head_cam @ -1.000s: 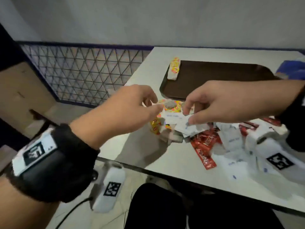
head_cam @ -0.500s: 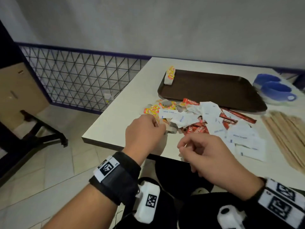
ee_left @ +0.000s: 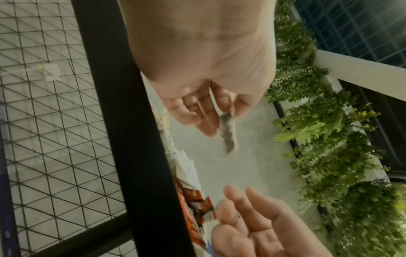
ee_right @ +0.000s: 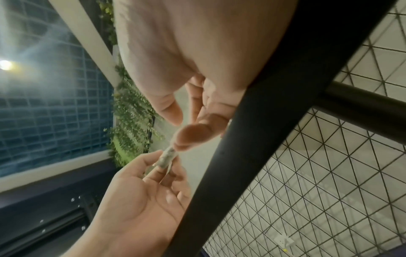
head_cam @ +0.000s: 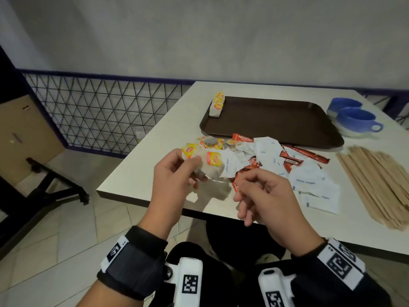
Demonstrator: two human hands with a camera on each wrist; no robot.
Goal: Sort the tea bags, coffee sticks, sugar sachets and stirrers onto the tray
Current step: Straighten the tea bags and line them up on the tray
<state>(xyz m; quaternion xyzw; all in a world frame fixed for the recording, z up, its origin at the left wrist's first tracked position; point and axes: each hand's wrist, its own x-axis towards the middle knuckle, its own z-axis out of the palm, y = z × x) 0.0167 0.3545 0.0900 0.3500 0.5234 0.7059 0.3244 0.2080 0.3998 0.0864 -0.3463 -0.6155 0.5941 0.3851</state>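
Observation:
A mixed pile lies on the white table (head_cam: 137,185): yellow-tagged tea bags (head_cam: 212,142), red coffee sticks (head_cam: 292,160) and white sugar sachets (head_cam: 309,182). Wooden stirrers (head_cam: 376,185) lie to its right. Behind the pile sits the brown tray (head_cam: 276,122), with a small stack of tea bags (head_cam: 218,105) at its far left rim. My left hand (head_cam: 194,171) pinches one tea bag (head_cam: 210,171) above the table's near edge. The same tea bag (ee_left: 228,137) hangs from its thumb and fingers in the left wrist view. My right hand (head_cam: 245,191) hovers just right of it, fingers loosely curled, holding nothing.
Two blue cups (head_cam: 356,118) stand right of the tray. A black wire-mesh fence (head_cam: 99,111) runs along the table's left side, with a cardboard box (head_cam: 24,134) beyond it. My lap is below the table's near edge.
Both hands have drawn back from over the pile towards the table's near edge. My left hand has come up off the pile holding a tea bag; my right hand has let go.

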